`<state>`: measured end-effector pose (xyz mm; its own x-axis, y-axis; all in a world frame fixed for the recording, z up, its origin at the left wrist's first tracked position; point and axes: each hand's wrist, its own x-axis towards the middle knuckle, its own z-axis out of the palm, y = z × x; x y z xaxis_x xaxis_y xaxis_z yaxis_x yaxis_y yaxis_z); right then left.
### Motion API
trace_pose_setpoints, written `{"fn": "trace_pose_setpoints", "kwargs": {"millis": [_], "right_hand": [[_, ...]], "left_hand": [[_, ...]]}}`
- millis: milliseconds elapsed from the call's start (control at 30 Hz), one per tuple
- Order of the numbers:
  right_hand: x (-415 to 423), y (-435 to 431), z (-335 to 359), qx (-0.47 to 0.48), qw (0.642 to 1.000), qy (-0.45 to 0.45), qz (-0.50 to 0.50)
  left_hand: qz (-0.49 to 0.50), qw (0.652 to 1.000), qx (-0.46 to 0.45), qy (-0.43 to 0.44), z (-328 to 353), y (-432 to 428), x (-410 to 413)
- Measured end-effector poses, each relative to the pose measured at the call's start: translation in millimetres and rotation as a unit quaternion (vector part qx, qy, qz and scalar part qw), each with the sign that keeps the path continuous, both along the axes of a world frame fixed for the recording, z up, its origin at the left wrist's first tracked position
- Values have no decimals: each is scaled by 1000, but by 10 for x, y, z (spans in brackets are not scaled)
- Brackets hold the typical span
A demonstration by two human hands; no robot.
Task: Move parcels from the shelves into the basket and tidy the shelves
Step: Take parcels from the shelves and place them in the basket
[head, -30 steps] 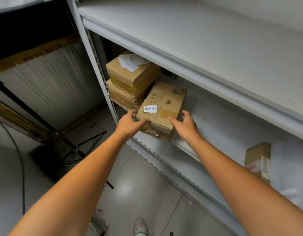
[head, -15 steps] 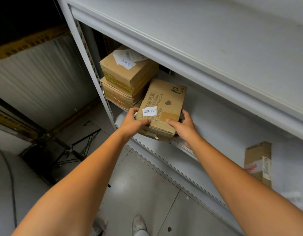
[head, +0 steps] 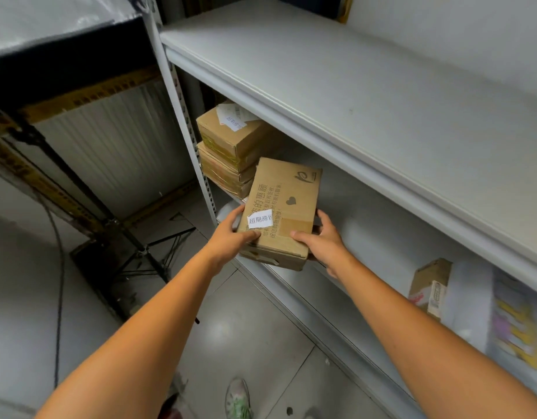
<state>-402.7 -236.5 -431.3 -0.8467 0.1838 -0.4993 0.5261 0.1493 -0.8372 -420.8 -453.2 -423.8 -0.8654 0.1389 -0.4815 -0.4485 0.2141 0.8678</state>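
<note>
A flat cardboard parcel [head: 287, 201] with a white label and printed text lies at the front of the middle shelf [head: 382, 237], its near end past the shelf edge. My left hand [head: 231, 234] grips its left near corner, thumb on top. My right hand [head: 323, 237] grips its right near corner, thumb on top and fingers along the side. Two stacked cardboard parcels [head: 231, 146] stand at the shelf's left end, just behind it. No basket is in view.
The upper shelf [head: 352, 86] juts out above the parcels. A small cardboard box [head: 430, 285] and white plastic-wrapped packs [head: 503, 322] sit at the right of the middle shelf. A black stand [head: 146, 252] and a cable lie on the grey floor at left. My shoe [head: 238, 397] shows below.
Both hands have closed round the parcel's near corners and drawn it a little out over the shelf edge. My view has shifted back and up.
</note>
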Motion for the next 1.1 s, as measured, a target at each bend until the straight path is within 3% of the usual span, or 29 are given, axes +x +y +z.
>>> {"fn": "trace_pose_setpoints", "kwargs": {"millis": [300,633,1100], "right_hand": [[610,61,515,-16,989,45,141],[1253,-492,1061,-40,950,92,296],[2698,-1275,1334,-39,904,135,404]], "left_hand": [[100,993,-26,53,470,80,1090],[205,971,-67,103,993,-333,2311],[352,927,-44,119,1075,-830,4270]]}}
